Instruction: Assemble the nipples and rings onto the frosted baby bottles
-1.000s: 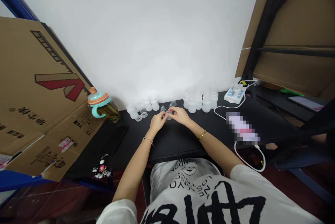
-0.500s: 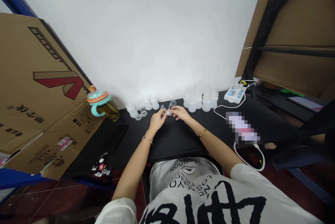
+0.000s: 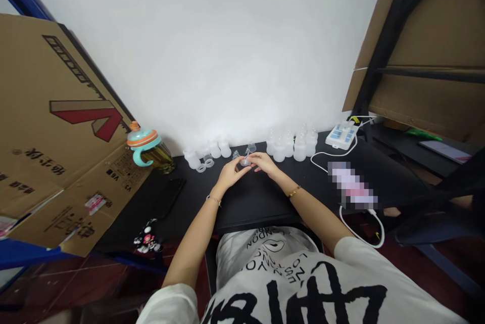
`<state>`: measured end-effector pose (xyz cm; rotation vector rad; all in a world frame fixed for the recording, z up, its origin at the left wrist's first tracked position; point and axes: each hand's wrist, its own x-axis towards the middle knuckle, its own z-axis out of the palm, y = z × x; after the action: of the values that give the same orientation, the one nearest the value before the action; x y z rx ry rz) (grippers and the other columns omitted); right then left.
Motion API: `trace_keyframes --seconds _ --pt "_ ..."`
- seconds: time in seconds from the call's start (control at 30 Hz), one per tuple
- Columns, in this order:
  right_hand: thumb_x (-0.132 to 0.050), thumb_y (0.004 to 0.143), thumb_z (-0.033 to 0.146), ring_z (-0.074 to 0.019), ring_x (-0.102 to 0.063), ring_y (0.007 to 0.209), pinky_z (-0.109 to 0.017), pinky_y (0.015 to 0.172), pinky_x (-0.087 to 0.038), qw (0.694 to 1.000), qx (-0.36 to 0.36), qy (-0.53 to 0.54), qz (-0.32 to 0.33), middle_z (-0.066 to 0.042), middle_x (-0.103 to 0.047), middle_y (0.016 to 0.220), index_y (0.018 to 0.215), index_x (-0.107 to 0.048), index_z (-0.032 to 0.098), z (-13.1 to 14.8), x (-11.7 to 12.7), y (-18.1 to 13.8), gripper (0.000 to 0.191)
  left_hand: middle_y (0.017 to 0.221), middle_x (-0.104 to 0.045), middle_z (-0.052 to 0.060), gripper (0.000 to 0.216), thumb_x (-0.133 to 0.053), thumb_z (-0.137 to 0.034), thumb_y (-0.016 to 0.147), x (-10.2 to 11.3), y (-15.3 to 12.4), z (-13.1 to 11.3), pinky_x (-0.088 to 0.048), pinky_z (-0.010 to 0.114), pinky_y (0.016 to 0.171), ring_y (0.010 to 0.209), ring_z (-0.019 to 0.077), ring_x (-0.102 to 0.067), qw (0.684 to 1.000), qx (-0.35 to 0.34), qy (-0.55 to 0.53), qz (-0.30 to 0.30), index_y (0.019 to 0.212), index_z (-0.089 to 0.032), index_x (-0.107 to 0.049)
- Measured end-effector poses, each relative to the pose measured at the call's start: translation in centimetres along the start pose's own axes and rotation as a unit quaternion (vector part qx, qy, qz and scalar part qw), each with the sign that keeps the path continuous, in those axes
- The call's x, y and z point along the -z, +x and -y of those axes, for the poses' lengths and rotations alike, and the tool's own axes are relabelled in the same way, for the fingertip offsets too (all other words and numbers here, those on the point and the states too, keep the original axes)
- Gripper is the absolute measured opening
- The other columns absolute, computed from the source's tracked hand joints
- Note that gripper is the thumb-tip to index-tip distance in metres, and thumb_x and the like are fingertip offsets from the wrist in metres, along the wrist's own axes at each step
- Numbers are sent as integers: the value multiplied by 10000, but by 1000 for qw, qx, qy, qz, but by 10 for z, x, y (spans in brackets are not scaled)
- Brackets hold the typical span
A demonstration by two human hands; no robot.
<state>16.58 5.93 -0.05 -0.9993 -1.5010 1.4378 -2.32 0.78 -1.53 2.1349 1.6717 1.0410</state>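
Between the fingertips of both hands is a small clear plastic ring-like part [image 3: 245, 162], just above the black table; its exact kind is hard to make out. My left hand [image 3: 229, 173] pinches it from the left, with the thumb along its near side. From the right, my right hand [image 3: 264, 163] grips it with thumb and forefinger. Behind the fingers lie more clear plastic pieces [image 3: 252, 147], partly hidden. To the left are clear rings [image 3: 208, 161] and several translucent white bottles [image 3: 192, 158]. Several similar bottles with clear domed tops [image 3: 300, 148] stand to the right.
A teal and orange lidded cup [image 3: 146, 147] stands left, beside a large cardboard box [image 3: 76, 127]. A dark phone-like slab [image 3: 168, 197] lies near it. On the right are a power strip [image 3: 343, 135], a white cable and a blurred-out device [image 3: 352, 185].
The clear part has been turned in my fingers and now shows a rounder edge. My left thumb has stretched further to the right beneath it. The view has shifted slightly.
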Motion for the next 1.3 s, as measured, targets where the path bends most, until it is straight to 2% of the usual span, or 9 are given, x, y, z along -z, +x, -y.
trace_keyframes --seconds 0.1,0.2,0.37,0.5,0.63,0.73,0.97,1.1,1.3 --pt "-766 884 245 -127 -683 696 -151 468 -521 1000 6 -19 -1 -62 -774 905 995 -756 162 -3 0 2 138 1015 -781 34 474 -621 -521 955 1 0 -1 -477 264 656 604 129 -617 1000 3 -6 3 1318 -226 -695" --pt "-768 881 225 -140 -698 738 -143 462 -506 999 11 -48 2 -62 -785 931 1033 -755 172 -6 -1 4 161 1089 -786 41 467 -655 -518 936 1 1 -1 -489 265 676 622 133 -645 1000 12 -7 13 1309 -240 -697" --pt "-776 889 330 -166 -725 755 -175 487 -517 995 46 -88 3 -76 -805 1031 1063 -778 181 -11 -1 7 228 1143 -785 36 487 -710 -538 896 0 1 0 -487 266 686 646 141 -660 1000 7 7 22 1300 -266 -692" --pt "-747 896 340 -187 -748 816 -242 669 -585 985 107 -135 -5 -56 -810 956 991 -795 179 -15 -1 8 192 1184 -779 38 510 -727 -545 884 0 1 1 -490 271 706 674 146 -666 999 2 23 28 1315 -276 -686" --pt "-746 878 277 -199 -762 912 -279 831 -581 975 143 -170 -24 -30 -810 945 921 -794 204 -17 -1 9 96 1147 -785 40 523 -734 -547 880 0 0 0 -496 277 724 703 158 -674 998 2 46 32 1327 -278 -690" --pt "-737 878 252 -204 -761 907 -283 834 -572 968 138 -206 -45 -30 -808 937 892 -793 214 -16 0 9 69 1087 -791 39 542 -735 -565 872 1 0 -2 -506 284 746 724 168 -672 998 1 54 36 1327 -274 -695" --pt "-716 881 202 -211 -745 883 -284 806 -550 937 132 -315 -76 -38 -805 940 936 -797 226 -6 9 6 101 1159 -778 35 412 -592 -501 993 1 0 -4 -513 273 795 796 161 -685 999 -2 36 26 1318 -269 -696" --pt "-716 877 189 -218 -738 896 -285 795 -541 926 122 -351 -71 -54 -804 954 942 -796 213 -4 14 7 106 1168 -776 49 394 -676 -464 945 0 1 1 -526 288 794 825 183 -692 997 16 71 28 1274 -252 -719" --pt "-729 856 158 -210 -739 888 -270 784 -539 922 103 -368 -62 -50 -805 946 904 -795 216 -9 17 11 101 1131 -790 56 259 -748 -271 873 -1 2 6 -537 316 846 962 237 -720 992 31 98 68 1129 -242 -769"
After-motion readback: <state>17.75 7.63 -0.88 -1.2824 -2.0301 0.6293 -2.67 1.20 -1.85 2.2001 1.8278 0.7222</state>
